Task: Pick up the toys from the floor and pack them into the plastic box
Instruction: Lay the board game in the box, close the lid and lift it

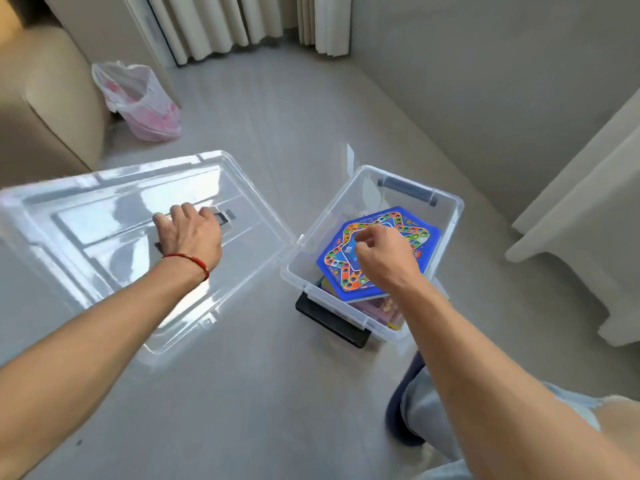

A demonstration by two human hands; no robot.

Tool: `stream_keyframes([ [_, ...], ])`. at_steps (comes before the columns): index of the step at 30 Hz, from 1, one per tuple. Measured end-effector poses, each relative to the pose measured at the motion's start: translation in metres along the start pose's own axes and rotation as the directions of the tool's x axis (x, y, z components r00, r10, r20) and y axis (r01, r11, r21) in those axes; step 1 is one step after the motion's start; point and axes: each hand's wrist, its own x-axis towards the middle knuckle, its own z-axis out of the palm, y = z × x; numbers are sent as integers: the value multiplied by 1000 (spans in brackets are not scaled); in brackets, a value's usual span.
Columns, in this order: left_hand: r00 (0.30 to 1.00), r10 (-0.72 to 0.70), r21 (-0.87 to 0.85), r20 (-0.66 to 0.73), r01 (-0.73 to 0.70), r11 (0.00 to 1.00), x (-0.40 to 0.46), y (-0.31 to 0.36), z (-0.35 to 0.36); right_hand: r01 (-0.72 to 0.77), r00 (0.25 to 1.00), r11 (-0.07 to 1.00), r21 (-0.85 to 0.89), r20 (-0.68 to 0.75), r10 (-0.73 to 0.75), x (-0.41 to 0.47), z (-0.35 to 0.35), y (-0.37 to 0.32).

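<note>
my left hand (188,233) grips clear lid (104,216) by its handle | my right hand (382,254) loosely curled, empty, over blue game board (349,268) in plastic box (304,258)

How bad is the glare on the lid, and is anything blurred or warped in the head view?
Head view: bright window reflections wash over the clear lid around the left hand; the game board in the plastic box under the right hand reads sharp; wide-angle bending curves the curtains; the pink bag looks soft.
</note>
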Motion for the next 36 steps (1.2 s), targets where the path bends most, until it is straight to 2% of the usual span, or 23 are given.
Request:
stream_keyframes([
  [3,997,21,26,-69,-19,999,24,28,-38,-68,998,997,43,-5,69,2,-18,16],
  [6,998,43,-46,-44,-45,998,41,69,-64,-115,993,990,85,-17,117,0,-26,30],
  [12,976,182,-426,122,-114,898,27,191,-76,-230,970,962,148,-42,238,3,-36,59],
  [17,934,299,-598,195,-129,791,12,275,-48,-347,915,925,153,-159,370,8,-46,79],
  [21,913,340,-602,224,-145,785,13,300,-23,-387,913,912,133,-84,400,7,-47,94],
  [25,915,384,-614,120,-236,754,13,305,-7,-358,931,920,159,-9,364,15,-34,113],
  [27,918,389,-565,71,-284,775,6,301,3,-375,925,906,197,11,381,23,-24,118],
  [29,924,380,-470,33,-321,822,-2,297,13,-433,898,862,264,44,437,29,-15,120],
  [31,920,387,-427,60,-327,843,-8,296,19,-493,864,806,328,74,498,31,-9,124],
  [34,891,437,-461,123,-339,820,-13,295,26,-563,817,746,357,102,567,22,-1,127],
  [36,863,496,-499,97,-389,774,-18,285,30,-642,763,691,333,180,621,12,4,129],
])
